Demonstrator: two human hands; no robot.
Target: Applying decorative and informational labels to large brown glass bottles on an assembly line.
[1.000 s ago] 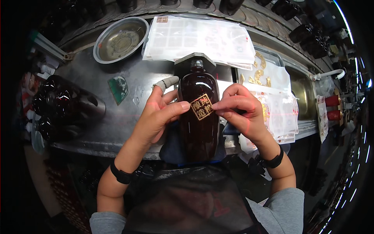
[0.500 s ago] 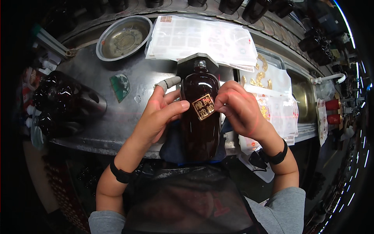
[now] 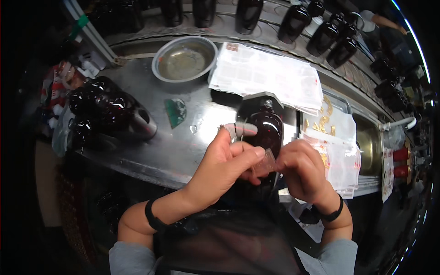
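A dark brown glass bottle (image 3: 269, 123) stands in front of me on a dark stand (image 3: 249, 103), its lower part hidden behind my hands. Over its front, a small square translucent label (image 3: 265, 164) is pinched between the thumb and fingers of my left hand (image 3: 224, 160). A grey finger cover (image 3: 243, 129) wraps that hand's index finger, which points toward the bottle. My right hand (image 3: 303, 169) is closed, fingertips pressed together at the label's right edge. Whether the bottle bears its gold marking is hidden from me.
A metal bowl (image 3: 184, 62) and a stack of white label sheets (image 3: 268, 75) lie at the back of the steel bench (image 3: 142, 158). Green scraper-like piece (image 3: 176, 112) lies left. Dark bottles (image 3: 114, 110) crowd the left; more gold-printed sheets (image 3: 339, 167) and a sink (image 3: 370, 142) are right.
The view has shifted, so the bench appears further right and lower. My hands have come together; a translucent square is now between them, where a gold square showed on the bottle.
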